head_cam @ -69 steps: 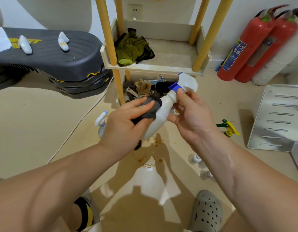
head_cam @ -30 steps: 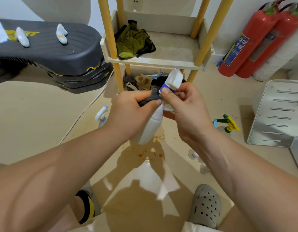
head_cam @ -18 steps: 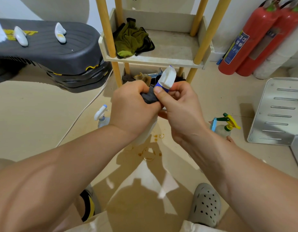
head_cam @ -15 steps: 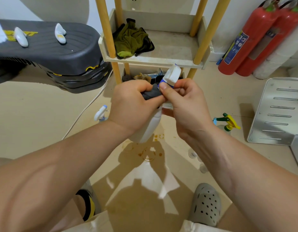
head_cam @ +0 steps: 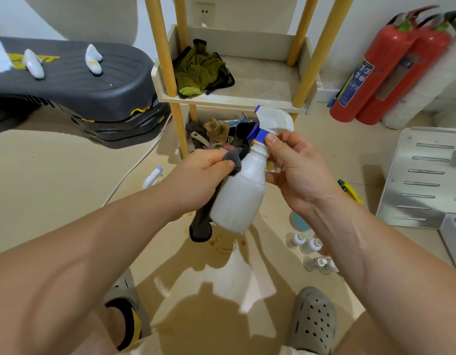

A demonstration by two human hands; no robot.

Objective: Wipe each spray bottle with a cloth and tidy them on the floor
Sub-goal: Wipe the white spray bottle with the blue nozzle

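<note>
On the beige floor, low view, person crouched, one grey clog at bottom right. Brown ring stain on the floor below the hands. Wooden shelf rack straight ahead against the wall, a green rag bunched on its shelf, mixed clutter on the tier beneath. Two red fire extinguishers stand right of the rack; a slotted metal panel lies further right. Stacked dark grey step platforms at left, a white cable running across the floor beside them. Other bottles on the floor: a small white-and-blue sprayer behind the left forearm, a green-and-yellow trigger head behind the right wrist, three small clear bottles grouped beside the right forearm. White spray bottle is held in the air over the stain, tilted, blue collar and white trigger head pointing toward the rack. Right hand pinches its neck just under the collar. Left hand grips a dark grey cloth against the bottle's shoulder, loose end hanging below. Half a second ago both hands were bunched together at the neck with the cloth wrapped there; now they sit apart, cloth lower, bottle body exposed.
</note>
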